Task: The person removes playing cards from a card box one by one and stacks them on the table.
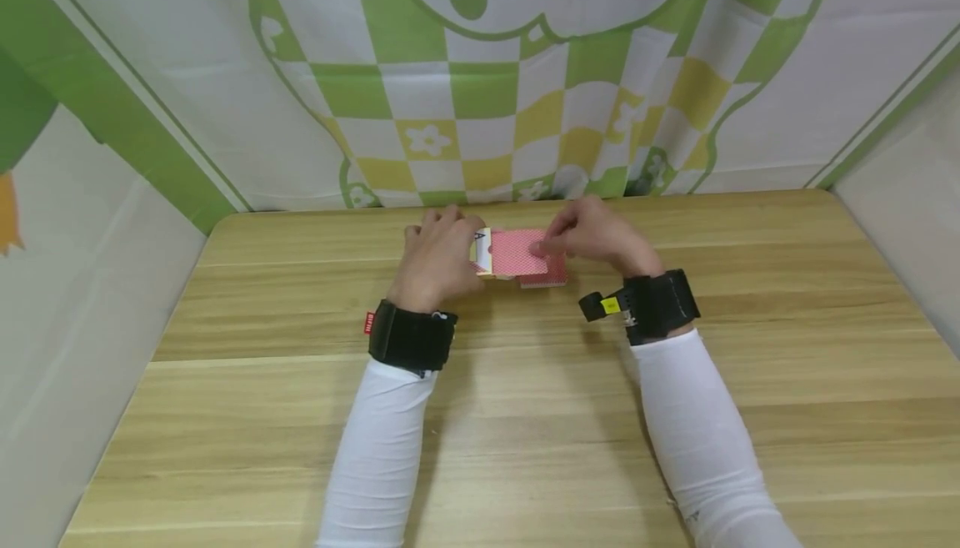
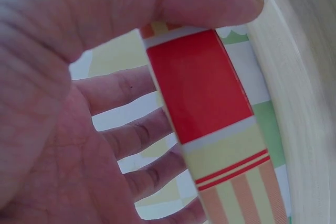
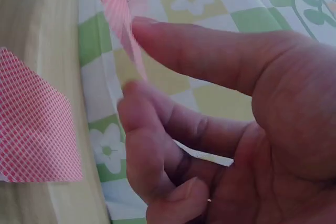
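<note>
My left hand [image 1: 438, 256] grips a playing card box [image 2: 202, 87], with the thumb along one edge and the fingers on the other side. Red, cream and striped bands cover the box's narrow side; a letter A shows at its end in the head view. From the box's right end sticks a playing card [image 1: 517, 253] with a red patterned back. My right hand [image 1: 596, 235] pinches the free end of that card between thumb and forefinger, its other fingers curled. Partly beneath lies a stack of red-backed cards [image 1: 553, 274], its corner also visible in the right wrist view.
The wooden table [image 1: 517, 414] runs back to a hanging cloth [image 1: 480, 89] with green and yellow checks, close behind both hands. A black strap [image 1: 412, 338] circles the left wrist, and another black strap [image 1: 660, 306] with a camera circles the right.
</note>
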{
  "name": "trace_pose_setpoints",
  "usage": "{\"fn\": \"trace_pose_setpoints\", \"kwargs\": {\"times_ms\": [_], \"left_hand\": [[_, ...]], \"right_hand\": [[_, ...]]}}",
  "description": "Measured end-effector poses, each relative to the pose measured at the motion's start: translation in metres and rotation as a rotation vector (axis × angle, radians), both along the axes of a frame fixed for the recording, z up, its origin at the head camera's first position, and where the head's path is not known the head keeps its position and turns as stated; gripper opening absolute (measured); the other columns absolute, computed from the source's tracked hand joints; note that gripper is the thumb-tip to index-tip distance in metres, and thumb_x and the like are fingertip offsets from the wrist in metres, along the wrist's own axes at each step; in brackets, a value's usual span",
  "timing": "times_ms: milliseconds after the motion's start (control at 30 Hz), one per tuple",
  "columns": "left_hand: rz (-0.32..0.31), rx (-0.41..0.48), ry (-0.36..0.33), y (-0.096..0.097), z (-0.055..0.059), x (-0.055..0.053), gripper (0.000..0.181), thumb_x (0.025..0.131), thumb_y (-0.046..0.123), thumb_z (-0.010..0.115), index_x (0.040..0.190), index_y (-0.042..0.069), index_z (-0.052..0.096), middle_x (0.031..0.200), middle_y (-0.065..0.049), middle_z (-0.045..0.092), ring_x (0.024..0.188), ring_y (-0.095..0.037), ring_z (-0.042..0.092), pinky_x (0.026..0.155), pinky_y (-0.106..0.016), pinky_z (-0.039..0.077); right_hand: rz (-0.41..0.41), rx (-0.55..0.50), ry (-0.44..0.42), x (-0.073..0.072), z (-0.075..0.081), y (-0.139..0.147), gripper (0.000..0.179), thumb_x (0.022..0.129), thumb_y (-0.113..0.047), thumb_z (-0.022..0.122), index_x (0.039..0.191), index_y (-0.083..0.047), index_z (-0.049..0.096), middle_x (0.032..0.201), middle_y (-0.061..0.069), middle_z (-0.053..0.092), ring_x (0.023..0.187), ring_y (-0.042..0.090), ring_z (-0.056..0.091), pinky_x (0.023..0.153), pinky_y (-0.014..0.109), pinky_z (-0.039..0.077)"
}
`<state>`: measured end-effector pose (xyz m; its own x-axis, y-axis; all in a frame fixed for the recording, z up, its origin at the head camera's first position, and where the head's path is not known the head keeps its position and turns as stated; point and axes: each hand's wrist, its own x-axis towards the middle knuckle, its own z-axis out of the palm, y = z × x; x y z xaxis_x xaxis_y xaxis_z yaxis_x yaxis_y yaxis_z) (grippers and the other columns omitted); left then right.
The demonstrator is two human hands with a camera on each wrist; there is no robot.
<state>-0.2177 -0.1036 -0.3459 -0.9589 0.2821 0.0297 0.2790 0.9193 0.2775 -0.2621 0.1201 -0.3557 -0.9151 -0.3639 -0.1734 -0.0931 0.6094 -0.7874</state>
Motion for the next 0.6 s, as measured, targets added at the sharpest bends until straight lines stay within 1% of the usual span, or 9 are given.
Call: {"fn": "trace_pose_setpoints", "kwargs": {"times_ms": [67,133,200,267,333,400,500,600], "left_hand": [[-0.003,-0.003,0.0,0.001,-0.001,0.0,0.057,0.055,0.019,0.076,0.109,0.016,0.058,0.103,-0.004,0.047,0.102,-0.029,0.039,0.086,-0.052,0.029],[-0.007,-0.006,-0.001,0.001,-0.001,0.0,0.056,0.055,0.019,0.076,0.108,0.016,0.058,0.103,-0.004,0.047,0.102,-0.029,0.039,0.086,-0.052,0.029],[-0.01,-0.01,-0.003,0.002,-0.002,0.0,0.055,0.056,0.021,0.076,0.108,0.016,0.058,0.102,-0.004,0.047,0.102,-0.029,0.039,0.086,-0.051,0.029],[-0.011,-0.02,-0.001,0.003,-0.002,-0.001,0.055,0.056,0.023,0.077,0.107,0.017,0.058,0.101,-0.003,0.046,0.101,-0.028,0.039,0.085,-0.051,0.029],[-0.012,-0.029,-0.001,0.003,-0.003,-0.001,0.055,0.056,0.024,0.077,0.108,0.017,0.058,0.1,-0.002,0.046,0.1,-0.028,0.039,0.085,-0.051,0.03],[-0.013,-0.03,-0.003,0.003,-0.003,-0.001,0.055,0.057,0.024,0.077,0.109,0.017,0.058,0.1,-0.002,0.046,0.1,-0.028,0.039,0.084,-0.051,0.03],[-0.013,-0.026,-0.006,0.003,-0.003,-0.001,0.055,0.058,0.026,0.077,0.108,0.017,0.058,0.1,-0.002,0.046,0.099,-0.027,0.039,0.083,-0.051,0.031],[-0.014,-0.024,-0.005,0.003,-0.002,-0.001,0.055,0.057,0.027,0.078,0.108,0.017,0.058,0.1,-0.002,0.047,0.099,-0.028,0.04,0.083,-0.052,0.031]], "right_hand": [[-0.007,0.024,0.069,0.001,0.002,-0.002,0.036,0.068,-0.036,0.077,0.091,-0.011,0.065,0.089,0.008,0.061,0.081,0.024,0.052,0.067,0.034,0.041],[0.021,0.061,0.153,0.001,0.004,-0.006,0.042,0.068,-0.038,0.077,0.098,-0.013,0.064,0.095,0.005,0.06,0.087,0.021,0.052,0.07,0.034,0.041],[0.097,0.097,0.242,0.001,0.006,-0.011,0.049,0.067,-0.039,0.078,0.107,-0.016,0.062,0.102,0.001,0.059,0.094,0.02,0.051,0.075,0.033,0.041],[0.201,0.136,0.305,0.002,0.006,-0.015,0.058,0.065,-0.042,0.078,0.114,-0.017,0.06,0.11,-0.002,0.057,0.1,0.019,0.048,0.078,0.032,0.04],[0.291,0.169,0.35,0.003,0.006,-0.02,0.065,0.062,-0.045,0.079,0.118,-0.018,0.059,0.117,-0.004,0.054,0.104,0.019,0.046,0.08,0.032,0.04],[0.35,0.203,0.393,0.003,0.005,-0.023,0.071,0.059,-0.049,0.079,0.119,-0.018,0.058,0.12,-0.004,0.052,0.104,0.018,0.046,0.079,0.031,0.039],[0.373,0.225,0.426,0.005,0.004,-0.025,0.072,0.057,-0.048,0.08,0.119,-0.018,0.058,0.118,-0.004,0.052,0.101,0.017,0.047,0.078,0.031,0.039],[0.372,0.211,0.439,0.005,0.004,-0.026,0.069,0.058,-0.042,0.082,0.117,-0.017,0.058,0.112,-0.005,0.055,0.097,0.015,0.049,0.077,0.029,0.04]]}}
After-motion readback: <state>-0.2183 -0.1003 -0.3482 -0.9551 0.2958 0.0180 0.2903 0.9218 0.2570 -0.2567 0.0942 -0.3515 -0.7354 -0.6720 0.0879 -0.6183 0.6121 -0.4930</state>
